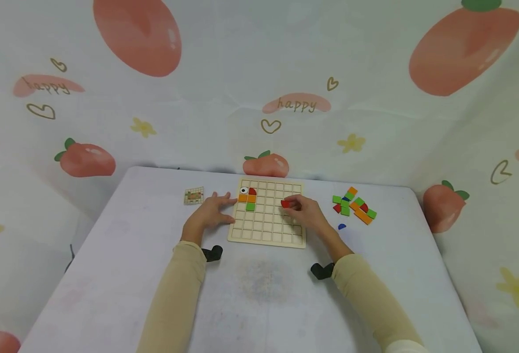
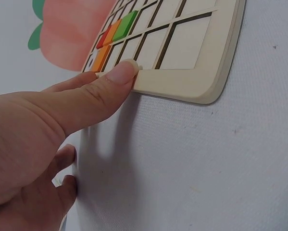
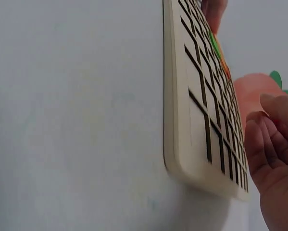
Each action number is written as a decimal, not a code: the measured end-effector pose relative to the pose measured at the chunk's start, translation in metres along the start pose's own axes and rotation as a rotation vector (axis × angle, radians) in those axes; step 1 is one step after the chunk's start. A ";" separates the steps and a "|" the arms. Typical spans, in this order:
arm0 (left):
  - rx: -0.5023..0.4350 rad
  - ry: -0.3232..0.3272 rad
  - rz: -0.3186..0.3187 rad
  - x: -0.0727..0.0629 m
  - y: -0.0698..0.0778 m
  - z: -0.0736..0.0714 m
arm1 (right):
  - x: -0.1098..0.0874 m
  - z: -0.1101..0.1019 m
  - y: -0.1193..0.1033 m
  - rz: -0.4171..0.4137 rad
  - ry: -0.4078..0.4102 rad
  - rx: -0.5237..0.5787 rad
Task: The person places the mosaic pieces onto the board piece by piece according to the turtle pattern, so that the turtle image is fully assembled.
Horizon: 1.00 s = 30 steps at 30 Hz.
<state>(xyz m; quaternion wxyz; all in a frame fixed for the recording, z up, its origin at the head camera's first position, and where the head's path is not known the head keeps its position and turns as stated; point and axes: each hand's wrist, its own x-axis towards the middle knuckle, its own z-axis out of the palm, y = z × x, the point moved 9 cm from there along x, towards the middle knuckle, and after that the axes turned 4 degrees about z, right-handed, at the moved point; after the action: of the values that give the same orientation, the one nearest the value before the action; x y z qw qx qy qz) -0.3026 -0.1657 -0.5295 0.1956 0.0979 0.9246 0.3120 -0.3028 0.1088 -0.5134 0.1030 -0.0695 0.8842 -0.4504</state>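
Note:
A pale wooden grid board (image 1: 265,223) lies on the table between the hands. In its upper left cells sit a white eye tile (image 1: 244,190), a red curved piece (image 1: 252,191), two orange tiles (image 1: 247,198) and a green tile (image 1: 250,207). My left hand (image 1: 210,212) is spread at the board's left side; in the left wrist view its thumb (image 2: 122,73) rests on the rim. My right hand (image 1: 305,212) pinches a red curved piece (image 1: 284,203) over the right part of the board. That piece is hidden in the right wrist view, behind the fingers.
Right of the board lies a loose cluster of green, orange, red and blue pieces, among them an orange piece (image 1: 363,217). A blue half-round piece (image 1: 342,226) lies nearer. A small pattern card (image 1: 193,195) lies left of the board. A printed cloth (image 1: 224,132) hangs behind the table.

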 end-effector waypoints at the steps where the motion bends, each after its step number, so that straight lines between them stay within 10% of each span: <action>1: -0.002 0.000 -0.001 0.000 0.001 0.000 | 0.001 0.004 -0.003 -0.014 -0.006 0.004; 12: 0.006 0.003 0.000 0.001 -0.001 0.000 | 0.007 0.042 -0.040 -0.177 -0.054 0.047; 30: 0.003 0.013 -0.011 0.000 0.000 0.000 | 0.011 0.082 -0.046 -0.168 -0.081 0.007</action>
<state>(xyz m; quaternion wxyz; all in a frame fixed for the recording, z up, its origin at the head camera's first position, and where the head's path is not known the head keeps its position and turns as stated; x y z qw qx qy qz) -0.3023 -0.1658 -0.5292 0.1912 0.0910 0.9269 0.3100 -0.2917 0.0153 -0.5249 0.1008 -0.1615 0.8687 -0.4573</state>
